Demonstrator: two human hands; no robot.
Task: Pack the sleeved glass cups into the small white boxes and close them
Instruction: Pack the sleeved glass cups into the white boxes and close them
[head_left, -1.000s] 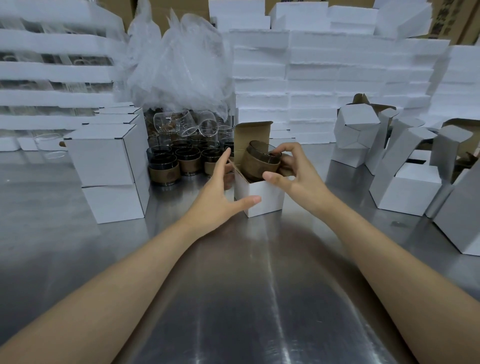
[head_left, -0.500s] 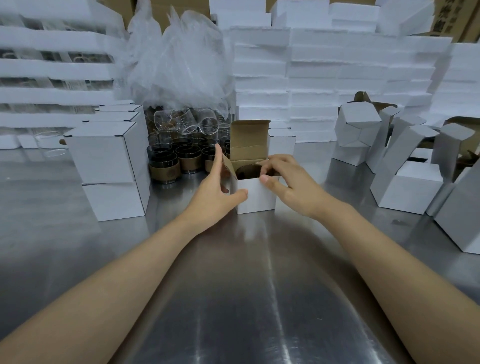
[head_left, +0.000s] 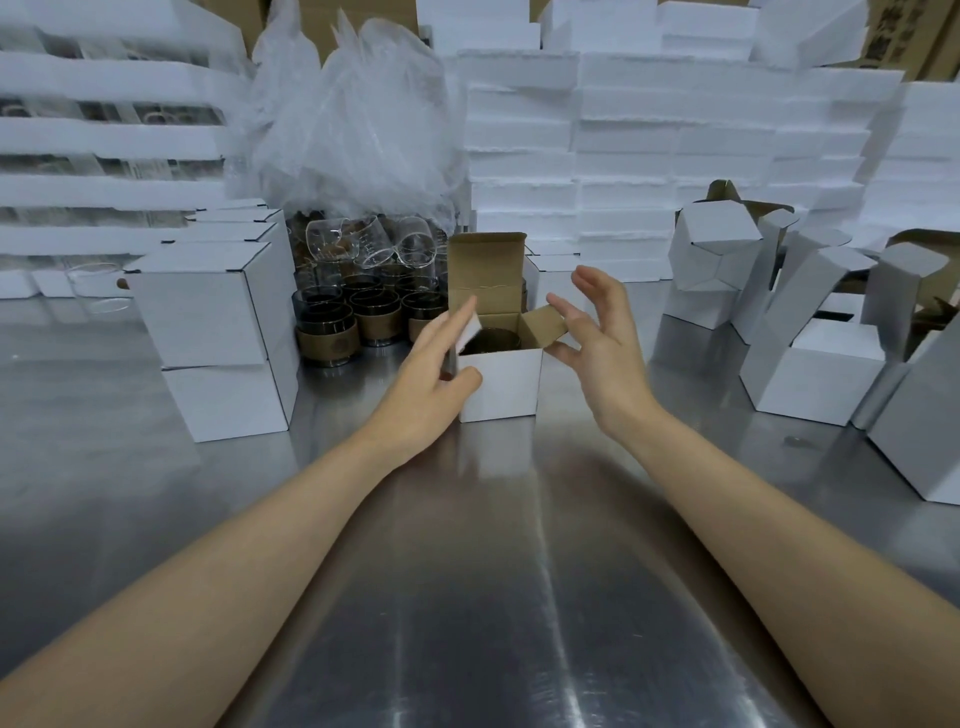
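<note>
A small white box (head_left: 500, 382) stands open on the steel table (head_left: 467, 571), its brown lid flap upright at the back. A dark glass cup (head_left: 491, 340) sits inside it, only its rim showing. My left hand (head_left: 426, 384) rests against the box's left side, thumb on the front corner and fingers on the left side flap. My right hand (head_left: 597, 338) hovers at the right, fingers spread, thumb and fingertips touching the right side flap. Several sleeved cups (head_left: 332, 338) stand behind the box to the left.
Closed white boxes (head_left: 213, 312) are stacked at the left. Unfolded open boxes (head_left: 810, 364) crowd the right side. Clear bare glasses (head_left: 363, 244) and a plastic bag (head_left: 353, 130) lie behind the cups. White foam slabs (head_left: 623, 156) wall the back.
The cup went from my right hand down into the box. My right hand let go and drew back to the right flap; my left hand shifted onto the left flap.
</note>
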